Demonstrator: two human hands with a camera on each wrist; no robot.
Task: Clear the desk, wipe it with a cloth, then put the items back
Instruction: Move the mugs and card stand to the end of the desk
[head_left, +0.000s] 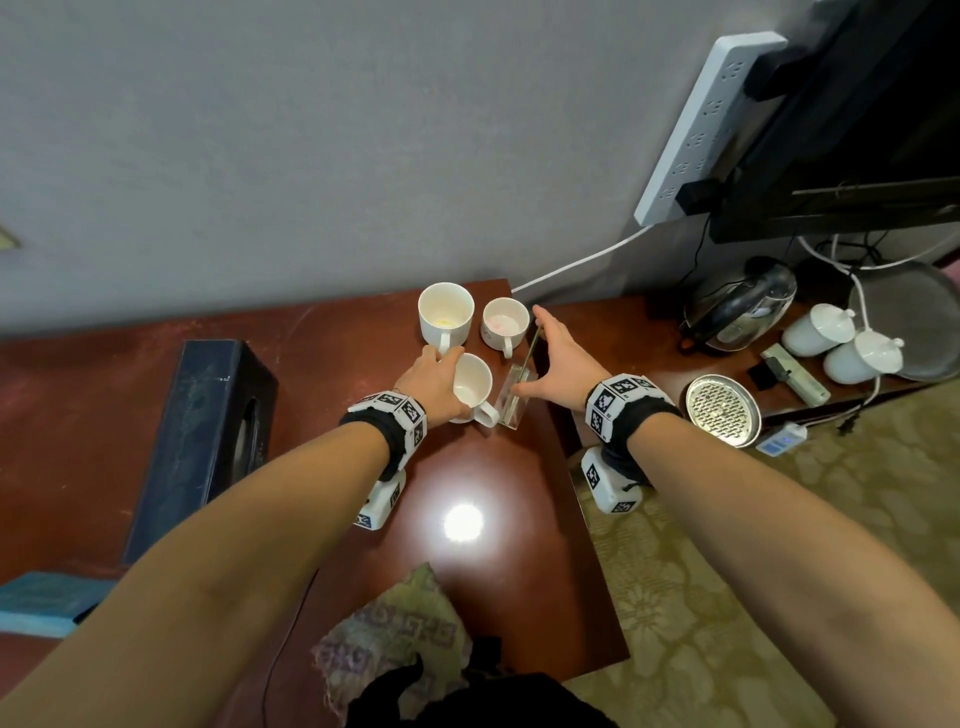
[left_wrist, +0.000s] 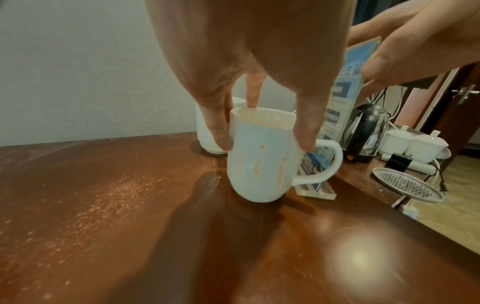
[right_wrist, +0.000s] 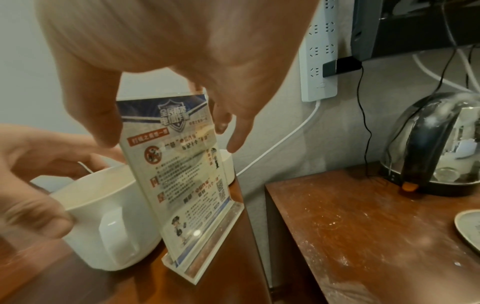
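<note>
Left hand (head_left: 431, 382): gripping a white mug (head_left: 471, 387) from above, fingers (left_wrist: 218, 131) and thumb curling round its rim; the mug is standing on the tabletop (head_left: 488, 483), handle pointing toward the person and to the right, with reddish drip stains showing down its side in the left wrist view.

Right hand (head_left: 558, 358): spreading wide, fingers (right_wrist: 239, 135) straight, reaching over the top edge of a clear sign stand (head_left: 517, 387); whether it is touching the stand cannot be told. The stand is sitting upright at the right edge of the tabletop, just beside the held mug, holding a printed card with blue and red headings.

Two more white mugs, a taller one (head_left: 445, 314) and a shorter one (head_left: 505, 322), are standing side by side at the back of the tabletop near the wall.

A patterned cloth (head_left: 395, 634) is lying at the near edge of the tabletop.

A dark tissue box (head_left: 208, 436) is resting at the left of the tabletop.

On a lower table to the right: a glass kettle (head_left: 743, 306), two lidded white cups (head_left: 841, 340), and a round metal tray (head_left: 723, 409).

A white power strip (head_left: 711, 124) is hanging on the wall.
</note>
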